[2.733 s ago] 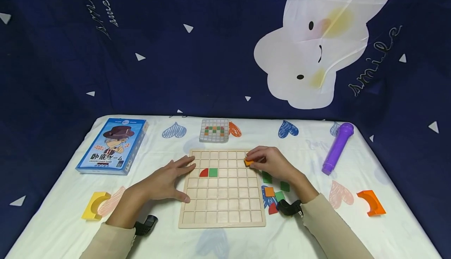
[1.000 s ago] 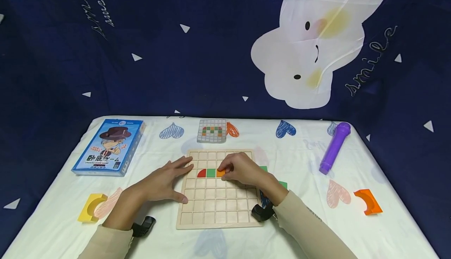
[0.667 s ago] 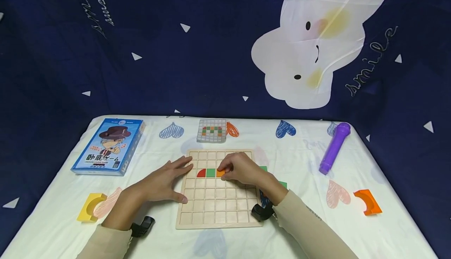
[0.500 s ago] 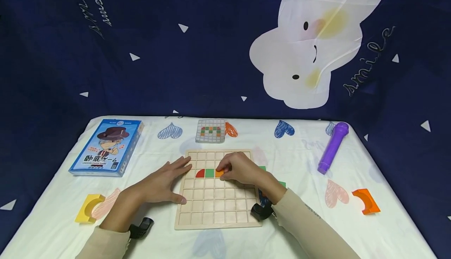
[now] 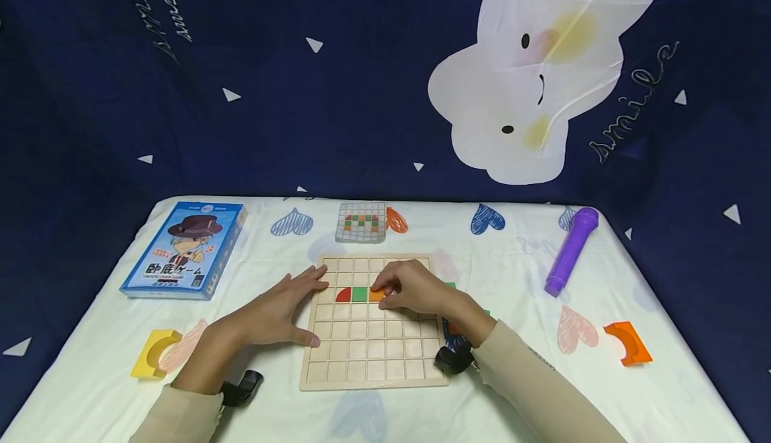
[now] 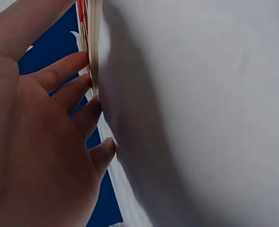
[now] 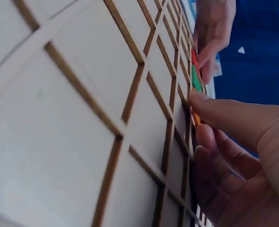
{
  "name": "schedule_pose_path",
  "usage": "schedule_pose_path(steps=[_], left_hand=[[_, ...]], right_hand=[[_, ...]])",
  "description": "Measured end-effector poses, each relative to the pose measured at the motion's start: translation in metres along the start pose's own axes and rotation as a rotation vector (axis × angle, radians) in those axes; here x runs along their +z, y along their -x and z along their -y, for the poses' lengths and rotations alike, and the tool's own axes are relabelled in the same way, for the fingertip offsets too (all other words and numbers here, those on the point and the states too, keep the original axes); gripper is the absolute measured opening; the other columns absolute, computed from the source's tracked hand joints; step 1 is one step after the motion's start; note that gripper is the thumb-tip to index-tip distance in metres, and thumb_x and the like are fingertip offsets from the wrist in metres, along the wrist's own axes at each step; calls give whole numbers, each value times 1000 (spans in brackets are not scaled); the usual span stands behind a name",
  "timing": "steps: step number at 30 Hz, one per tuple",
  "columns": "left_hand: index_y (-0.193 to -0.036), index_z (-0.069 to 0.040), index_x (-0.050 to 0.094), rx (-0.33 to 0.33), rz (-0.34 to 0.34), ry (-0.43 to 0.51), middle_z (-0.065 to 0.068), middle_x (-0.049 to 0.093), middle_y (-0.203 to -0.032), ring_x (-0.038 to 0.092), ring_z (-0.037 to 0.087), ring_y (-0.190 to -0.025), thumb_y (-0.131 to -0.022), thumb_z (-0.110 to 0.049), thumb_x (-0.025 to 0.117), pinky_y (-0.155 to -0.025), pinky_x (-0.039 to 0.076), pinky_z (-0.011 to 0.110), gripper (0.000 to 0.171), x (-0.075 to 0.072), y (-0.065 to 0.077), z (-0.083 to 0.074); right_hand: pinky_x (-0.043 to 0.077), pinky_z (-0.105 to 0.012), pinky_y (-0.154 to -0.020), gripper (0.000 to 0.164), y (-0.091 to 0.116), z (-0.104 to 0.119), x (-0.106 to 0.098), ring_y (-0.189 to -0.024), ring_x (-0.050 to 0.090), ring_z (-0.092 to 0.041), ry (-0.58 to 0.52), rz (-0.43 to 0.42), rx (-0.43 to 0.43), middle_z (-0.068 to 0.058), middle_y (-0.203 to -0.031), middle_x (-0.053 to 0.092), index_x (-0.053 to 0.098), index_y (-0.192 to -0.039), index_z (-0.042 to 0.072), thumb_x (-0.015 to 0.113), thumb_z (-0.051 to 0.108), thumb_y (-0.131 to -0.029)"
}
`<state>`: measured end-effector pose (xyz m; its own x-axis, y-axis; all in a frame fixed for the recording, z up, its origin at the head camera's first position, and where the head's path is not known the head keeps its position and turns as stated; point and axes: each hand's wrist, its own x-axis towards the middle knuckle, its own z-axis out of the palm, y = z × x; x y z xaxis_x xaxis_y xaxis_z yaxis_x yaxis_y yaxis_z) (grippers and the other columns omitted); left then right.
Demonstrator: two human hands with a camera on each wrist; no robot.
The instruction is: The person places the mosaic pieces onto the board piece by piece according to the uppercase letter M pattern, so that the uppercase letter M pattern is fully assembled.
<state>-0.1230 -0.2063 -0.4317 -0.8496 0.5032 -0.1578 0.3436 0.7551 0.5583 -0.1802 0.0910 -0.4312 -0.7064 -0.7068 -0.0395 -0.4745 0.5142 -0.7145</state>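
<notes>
A wooden grid board (image 5: 358,349) lies on the white cloth. In one of its upper rows sit a red quarter-circle tile (image 5: 344,295) and a green square tile (image 5: 359,294), side by side. My right hand (image 5: 415,289) pinches an orange square tile (image 5: 376,295) between thumb and fingers, at the cell just right of the green one. The right wrist view shows the thumb (image 7: 224,111) on that tile, low against the grid. My left hand (image 5: 274,312) rests along the board's left edge, fingers spread; the left wrist view shows its fingertips touching the side.
Behind the board lies a small pattern card (image 5: 361,223). A blue game box (image 5: 187,249) and yellow arch block (image 5: 155,355) are left; a purple microphone (image 5: 571,252) and orange arch block (image 5: 629,344) are right. My right forearm mostly hides loose tiles, including a green one (image 5: 450,285).
Since the earliest frame, my right hand has carried the orange tile left and slightly nearer, from the board's upper right corner to beside the green tile. Over the last second both hands stay nearly still.
</notes>
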Motion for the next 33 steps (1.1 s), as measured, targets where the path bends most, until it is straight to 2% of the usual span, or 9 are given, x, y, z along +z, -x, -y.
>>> schedule_pose_path(steps=[7,14,23,29,33], left_hand=[[-144,-7,52,-4,4,-2,12,26,-171,22,40,-159,-68,-52,90,-127,17,67,96,-2,-1,-1],[-143,-7,53,-12,-1,-7,12,27,-170,22,39,-159,-67,-49,91,-128,17,66,96,-1,-2,-2],[-144,-9,53,-16,3,1,11,26,-171,21,38,-159,-67,-49,91,-128,16,65,95,0,-3,0],[-143,-9,53,1,2,0,12,27,-170,22,40,-159,-68,-52,90,-128,17,65,94,-2,-1,-1],[-143,-8,53,7,-2,5,14,28,-170,23,40,-158,-69,-53,89,-128,18,65,94,-3,0,-2]], right_hand=[[50,-19,-78,27,2,-4,-3,-91,61,-13,-12,16,35,2,-106,73,77,-113,14,82,15,-87],[54,-18,-78,28,10,-13,-10,-93,64,-12,-145,-5,82,1,-110,73,76,-116,15,81,15,-88],[52,-20,-68,30,36,-28,-32,-82,61,-14,-107,-80,97,0,-113,75,75,-119,15,79,17,-89],[58,-21,-78,32,55,-36,-48,-101,65,-19,-85,-132,149,-2,-116,74,74,-119,14,80,15,-88],[60,-24,-82,33,66,-38,-56,-109,66,-23,-74,-170,151,-3,-121,74,75,-119,13,80,14,-87]])
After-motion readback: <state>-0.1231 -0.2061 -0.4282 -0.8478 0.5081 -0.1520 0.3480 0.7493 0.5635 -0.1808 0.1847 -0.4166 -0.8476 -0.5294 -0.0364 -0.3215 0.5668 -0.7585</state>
